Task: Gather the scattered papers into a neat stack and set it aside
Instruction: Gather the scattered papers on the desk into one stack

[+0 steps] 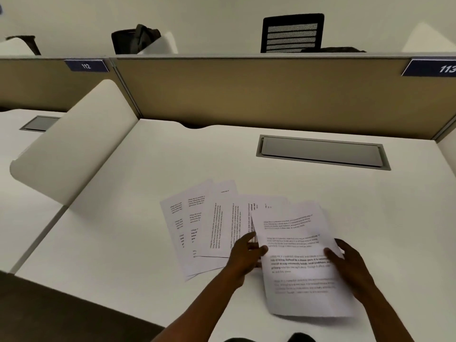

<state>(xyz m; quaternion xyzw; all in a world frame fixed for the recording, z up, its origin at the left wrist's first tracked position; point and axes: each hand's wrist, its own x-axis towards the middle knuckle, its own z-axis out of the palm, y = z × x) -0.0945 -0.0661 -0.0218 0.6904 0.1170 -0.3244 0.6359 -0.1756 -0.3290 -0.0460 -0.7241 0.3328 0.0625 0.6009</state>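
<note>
Both hands are holding one printed sheet [299, 262] above the white desk [123, 243]: left hand [243, 255] pinching its left edge, right hand [350, 260] gripping its right edge. Remaining papers [209, 225] are lying fanned just left, overlapping.

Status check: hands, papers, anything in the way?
Left hand and right hand grip top white printed sheet. Other printed sheets fanned on white desk. Nothing blocking.
</note>
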